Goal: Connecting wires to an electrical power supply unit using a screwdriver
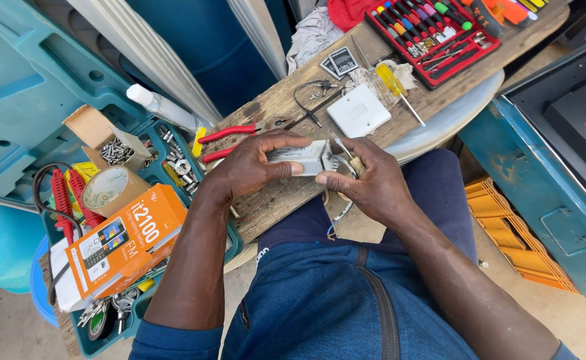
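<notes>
A: Where is the unit and who has it?

B: The person's left hand (249, 167) is wrapped around a small white rectangular plastic electrical box (303, 158), fingers clamped over its top and front. It sits just above the edge of the weathered wooden plank bench (273, 107), over the lap.

A: Right side?

B: The right hand (366, 183) is closed on a small screwdriver with a yellowish handle (351, 160). The shaft points up and left, tip at the box's right end.

A: Axis?

B: The box's long axis runs left to right, tilted slightly. The end being worked faces the right hand, so the tool comes in from the right, roughly along that axis. Both hands touch the unit; the left carries it. Thin wires (336, 217) hang below it, count unclear.

A: Inventory?

B: One box in hand. One white square wall switch plate (358, 110) on the bench behind it. One clear yellow-handled screwdriver (396, 87) beside that. One pair of red-handled pliers (229, 137) left of the hands. One red tray of small screwdrivers (433, 40) at the far end, too many to count cleanly. One orange carton (129, 240) and one tape roll (106, 190) in the teal toolbox (33, 73).
</notes>
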